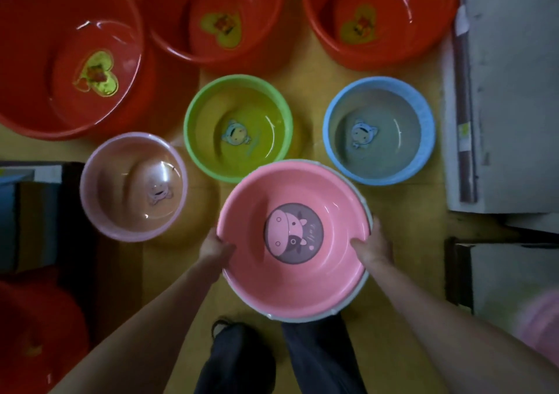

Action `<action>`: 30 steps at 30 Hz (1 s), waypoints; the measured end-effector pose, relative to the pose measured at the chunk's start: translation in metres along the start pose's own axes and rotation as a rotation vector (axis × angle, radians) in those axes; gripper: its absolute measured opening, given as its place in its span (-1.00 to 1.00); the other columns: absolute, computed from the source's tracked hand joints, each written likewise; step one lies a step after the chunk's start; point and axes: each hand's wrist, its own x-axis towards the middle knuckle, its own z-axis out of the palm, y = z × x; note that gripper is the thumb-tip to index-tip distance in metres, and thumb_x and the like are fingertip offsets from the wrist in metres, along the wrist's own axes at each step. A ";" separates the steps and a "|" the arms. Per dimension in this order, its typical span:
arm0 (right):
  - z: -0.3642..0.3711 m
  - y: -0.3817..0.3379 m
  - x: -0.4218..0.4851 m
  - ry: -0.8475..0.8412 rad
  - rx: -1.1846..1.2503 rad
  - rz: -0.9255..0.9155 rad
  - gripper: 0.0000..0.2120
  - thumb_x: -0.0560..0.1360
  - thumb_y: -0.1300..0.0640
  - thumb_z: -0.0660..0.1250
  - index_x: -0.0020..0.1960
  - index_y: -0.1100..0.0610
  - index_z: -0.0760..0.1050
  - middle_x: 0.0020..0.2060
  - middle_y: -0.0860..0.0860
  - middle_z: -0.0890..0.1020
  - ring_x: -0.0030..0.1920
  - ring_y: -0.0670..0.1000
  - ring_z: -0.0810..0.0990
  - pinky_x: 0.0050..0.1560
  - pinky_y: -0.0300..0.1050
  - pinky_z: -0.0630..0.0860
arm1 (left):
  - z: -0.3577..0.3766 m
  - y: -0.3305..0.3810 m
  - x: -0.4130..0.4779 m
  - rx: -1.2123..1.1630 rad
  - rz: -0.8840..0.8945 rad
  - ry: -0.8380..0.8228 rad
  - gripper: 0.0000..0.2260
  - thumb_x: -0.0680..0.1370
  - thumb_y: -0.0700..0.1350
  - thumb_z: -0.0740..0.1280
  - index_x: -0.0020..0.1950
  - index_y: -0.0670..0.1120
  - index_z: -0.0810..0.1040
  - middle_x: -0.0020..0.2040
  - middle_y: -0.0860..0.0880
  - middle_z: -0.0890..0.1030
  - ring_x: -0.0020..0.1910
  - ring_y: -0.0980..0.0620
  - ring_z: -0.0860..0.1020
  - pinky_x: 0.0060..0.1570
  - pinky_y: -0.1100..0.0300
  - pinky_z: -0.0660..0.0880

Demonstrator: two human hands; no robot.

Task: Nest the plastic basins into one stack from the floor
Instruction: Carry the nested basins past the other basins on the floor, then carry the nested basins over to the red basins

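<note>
hands grip pink basin (302, 288) rim | left hand (215, 250) | right hand (373, 247)

Person, seen from above: two bare forearms, no sleeves, watch or bands visible; left hand (215, 247) and right hand (375, 247) ungloved, without rings as far as can be told. Legs in dark trousers (320, 360), plain fabric, loose folds. One dark shoe (228, 331) showing, with a dark lace loop at its top.
</note>
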 end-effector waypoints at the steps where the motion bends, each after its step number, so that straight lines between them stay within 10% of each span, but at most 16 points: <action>1: -0.008 0.002 0.006 0.011 0.016 0.013 -0.24 0.47 0.24 0.37 0.57 0.05 0.09 0.34 0.21 0.50 0.27 0.27 0.50 0.22 0.00 0.44 | 0.008 0.011 0.000 0.013 0.010 -0.007 -0.51 0.35 -0.25 0.35 0.28 -0.24 0.42 0.12 -0.36 0.55 0.06 -0.38 0.55 0.03 -0.21 0.51; 10: -0.048 -0.004 0.050 0.109 0.135 0.129 -0.27 0.48 0.25 0.35 0.56 0.10 0.11 0.36 0.23 0.47 0.28 0.30 0.49 0.23 0.06 0.43 | 0.056 0.092 0.025 0.197 0.091 -0.003 -0.54 0.44 -0.31 0.27 0.35 -0.20 0.40 0.16 -0.28 0.57 0.12 -0.24 0.55 0.06 0.02 0.49; 30: -0.100 -0.093 0.130 0.121 0.395 0.168 -0.31 0.41 0.31 0.37 0.48 0.02 0.25 0.25 0.15 0.54 0.22 0.22 0.52 0.17 0.01 0.45 | 0.075 0.256 0.099 0.399 0.206 -0.011 -0.53 0.44 -0.29 0.28 0.37 -0.18 0.37 0.16 -0.28 0.57 0.12 -0.27 0.54 0.12 -0.09 0.51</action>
